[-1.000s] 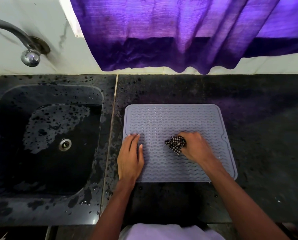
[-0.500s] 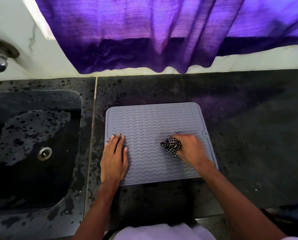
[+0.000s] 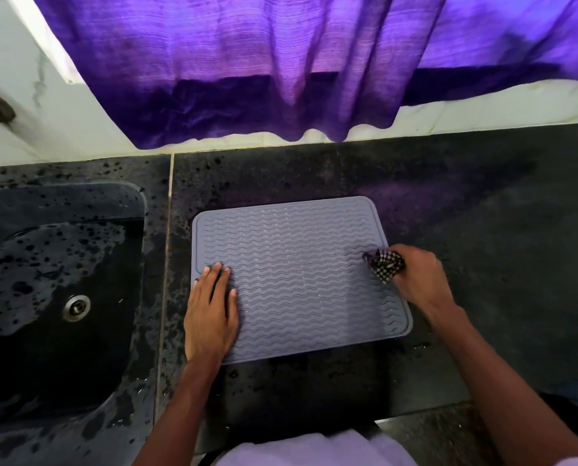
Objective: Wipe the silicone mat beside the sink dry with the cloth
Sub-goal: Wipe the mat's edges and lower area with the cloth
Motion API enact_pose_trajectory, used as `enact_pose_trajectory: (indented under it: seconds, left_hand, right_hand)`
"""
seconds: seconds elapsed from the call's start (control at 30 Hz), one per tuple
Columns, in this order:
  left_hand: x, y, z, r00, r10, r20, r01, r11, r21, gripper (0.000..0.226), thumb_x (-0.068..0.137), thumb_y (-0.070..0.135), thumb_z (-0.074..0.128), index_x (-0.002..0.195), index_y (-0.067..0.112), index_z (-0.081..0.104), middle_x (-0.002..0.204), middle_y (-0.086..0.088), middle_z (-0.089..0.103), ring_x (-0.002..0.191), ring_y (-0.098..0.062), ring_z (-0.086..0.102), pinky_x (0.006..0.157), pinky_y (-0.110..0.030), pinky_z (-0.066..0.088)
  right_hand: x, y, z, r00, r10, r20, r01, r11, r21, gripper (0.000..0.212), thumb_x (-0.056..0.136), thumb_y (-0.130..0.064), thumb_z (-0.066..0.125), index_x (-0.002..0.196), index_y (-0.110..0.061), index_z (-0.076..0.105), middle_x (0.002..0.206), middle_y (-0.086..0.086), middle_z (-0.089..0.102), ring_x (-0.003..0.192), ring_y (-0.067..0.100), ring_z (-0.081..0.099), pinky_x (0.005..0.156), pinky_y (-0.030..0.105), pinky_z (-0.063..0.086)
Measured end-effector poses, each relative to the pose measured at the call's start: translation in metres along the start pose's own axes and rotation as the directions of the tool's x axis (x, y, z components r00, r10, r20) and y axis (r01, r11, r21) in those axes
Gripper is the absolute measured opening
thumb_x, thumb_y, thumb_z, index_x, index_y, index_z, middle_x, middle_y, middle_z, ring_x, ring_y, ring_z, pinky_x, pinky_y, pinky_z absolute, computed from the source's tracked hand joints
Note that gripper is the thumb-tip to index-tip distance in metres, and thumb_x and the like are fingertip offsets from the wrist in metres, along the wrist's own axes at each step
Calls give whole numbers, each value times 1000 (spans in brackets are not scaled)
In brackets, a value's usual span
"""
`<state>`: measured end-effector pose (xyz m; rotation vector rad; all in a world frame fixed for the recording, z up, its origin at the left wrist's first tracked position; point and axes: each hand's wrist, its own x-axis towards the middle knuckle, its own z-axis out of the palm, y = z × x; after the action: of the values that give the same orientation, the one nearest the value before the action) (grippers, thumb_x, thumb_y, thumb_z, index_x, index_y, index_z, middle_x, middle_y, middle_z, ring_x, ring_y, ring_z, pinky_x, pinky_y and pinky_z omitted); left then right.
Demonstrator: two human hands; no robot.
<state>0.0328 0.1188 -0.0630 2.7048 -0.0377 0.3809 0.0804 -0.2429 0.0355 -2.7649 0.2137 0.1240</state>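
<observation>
Dark speckled worktop (image 3: 482, 230) beside the sink (image 3: 62, 297): your left hand (image 3: 210, 314) lies flat, fingers together, on the silicone mat (image 3: 297, 280); your right hand (image 3: 418, 280) fingers clutch the bunched cloth (image 3: 386, 265) at its right edge.

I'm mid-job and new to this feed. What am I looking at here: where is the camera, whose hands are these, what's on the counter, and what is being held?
There is no machine here: a person works with bare hands, and the single camera sits on their head, looking forward and down. The left hand lies flat, fingers spread, on the left part of the grey silicone mat, which has a wavy ribbed surface. The right hand grips a bunched black-and-white checked cloth at the mat's right edge. The mat lies on a dark stone counter. To the left is a dark sink with a metal drain; part of a tap shows at the far left edge. A purple curtain hangs above.
</observation>
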Motion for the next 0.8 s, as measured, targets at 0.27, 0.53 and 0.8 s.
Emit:
enact_pose_trajectory:
  seconds: [0.27, 0.53, 0.8]
  left_hand:
    - [0, 0, 0, 1000, 1, 6, -1, 1000, -11, 45, 102, 26, 44, 140, 4, 55, 150, -11, 49, 143, -27, 41, 118, -47, 33]
    - [0, 1, -1, 1000, -6, 14, 6, 1000, -11, 47, 102, 27, 42, 140, 4, 55, 150, -11, 49, 143, -27, 41, 120, -44, 31]
    - [1, 2, -2, 1000, -9, 12, 9, 1000, -17, 48, 101, 28, 41, 139, 4, 56, 150, -11, 50, 142, -27, 42, 120, -43, 29]
  right_hand:
    - [3, -8, 18, 998, 50, -45, -47, 997, 67, 39, 78, 2, 59, 116, -8, 63, 98, 20, 68, 89, 38, 65, 77, 40, 51]
    - [27, -18, 13, 992, 73, -106, -66, 996, 68, 33, 78, -2, 62, 110, -7, 66, 96, 19, 64, 88, 38, 63, 78, 41, 51]
    - [45, -29, 10, 992, 106, -73, -99, 991, 90, 32, 80, -4, 63, 111, -3, 65, 101, 22, 67, 95, 39, 63, 84, 42, 50]
